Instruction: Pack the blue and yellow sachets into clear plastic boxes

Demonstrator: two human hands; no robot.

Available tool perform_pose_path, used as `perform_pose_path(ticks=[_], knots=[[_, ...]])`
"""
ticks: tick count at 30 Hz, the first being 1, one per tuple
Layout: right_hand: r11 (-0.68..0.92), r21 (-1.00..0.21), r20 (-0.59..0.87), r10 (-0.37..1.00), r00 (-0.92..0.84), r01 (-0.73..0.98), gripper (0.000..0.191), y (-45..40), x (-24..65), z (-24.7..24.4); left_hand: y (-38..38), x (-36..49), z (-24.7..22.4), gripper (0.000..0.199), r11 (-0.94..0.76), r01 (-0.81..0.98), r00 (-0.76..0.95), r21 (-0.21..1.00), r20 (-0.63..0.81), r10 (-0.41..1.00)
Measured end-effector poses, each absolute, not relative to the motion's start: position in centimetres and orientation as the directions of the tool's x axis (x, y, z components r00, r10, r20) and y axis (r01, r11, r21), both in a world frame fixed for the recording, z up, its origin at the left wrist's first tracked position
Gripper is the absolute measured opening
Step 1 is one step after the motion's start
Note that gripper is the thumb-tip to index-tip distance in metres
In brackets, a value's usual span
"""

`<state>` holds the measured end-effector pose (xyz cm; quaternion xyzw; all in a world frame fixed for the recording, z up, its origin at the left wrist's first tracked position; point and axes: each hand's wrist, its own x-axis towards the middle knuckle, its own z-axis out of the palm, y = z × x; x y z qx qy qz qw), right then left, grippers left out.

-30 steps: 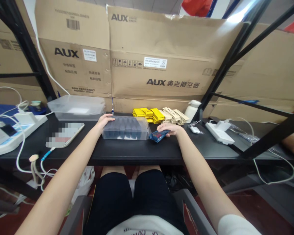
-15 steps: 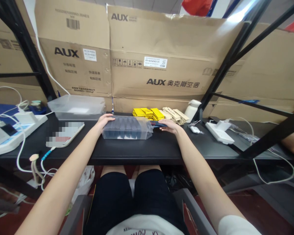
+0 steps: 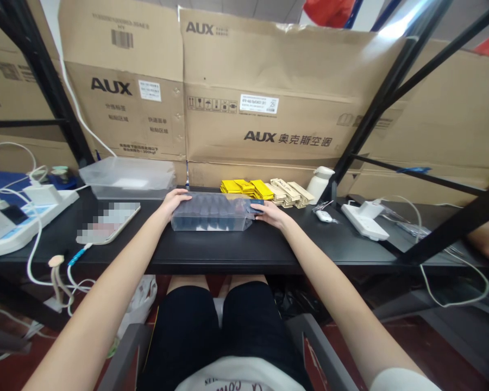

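Box (image 3: 209,221) runs longways with the counter's (image 3: 220,250) front edge; my left hand (image 3: 174,201) holds it, my right hand (image 3: 272,213) pinches a blue packet (image 3: 257,202) at its right end.

AUX air-conditioner cardboard (image 3: 212,130) stands upright behind a black desk (image 3: 224,252).

At left, a smartphone (image 3: 120,221) with a white charging cable (image 3: 78,255) lies near a power strip (image 3: 41,225); at right, a white bottle (image 3: 321,185) stands behind a white key fob (image 3: 324,216), beside a black metal post (image 3: 370,119).
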<state>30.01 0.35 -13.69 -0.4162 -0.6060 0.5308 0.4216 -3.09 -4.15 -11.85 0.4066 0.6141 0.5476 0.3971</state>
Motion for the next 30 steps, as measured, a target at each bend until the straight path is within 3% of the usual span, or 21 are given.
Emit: perform_pose_path(ticks=[3,11,18,30], knots=[[0.096,-0.993,0.069,0.944,-0.322,0.069,0.022,0.5,30.4,-13.7,-4.1,-3.2,-11.9,0.025,0.063,0.067,-0.354,0.996,-0.036,0.934],[0.339,-0.925,0.307,0.933,-0.187,0.17,0.026,1.6,29.4,-15.5,-3.9,-3.3,-12.3,0.019,0.035,0.075,-0.313,0.997,-0.009,0.95],[0.418,-0.88,0.381,0.904,-0.193,0.226,0.028,1.0,28.6,-16.1,-3.7,-3.3,-12.7,0.018,0.02,0.069,-0.279,0.997,0.0,0.96],[0.301,-0.934,0.241,0.928,-0.283,0.194,0.044,-0.4,28.3,-14.8,-3.5,-3.3,-12.8,0.017,0.008,0.085,-0.272,0.996,0.016,0.962]])
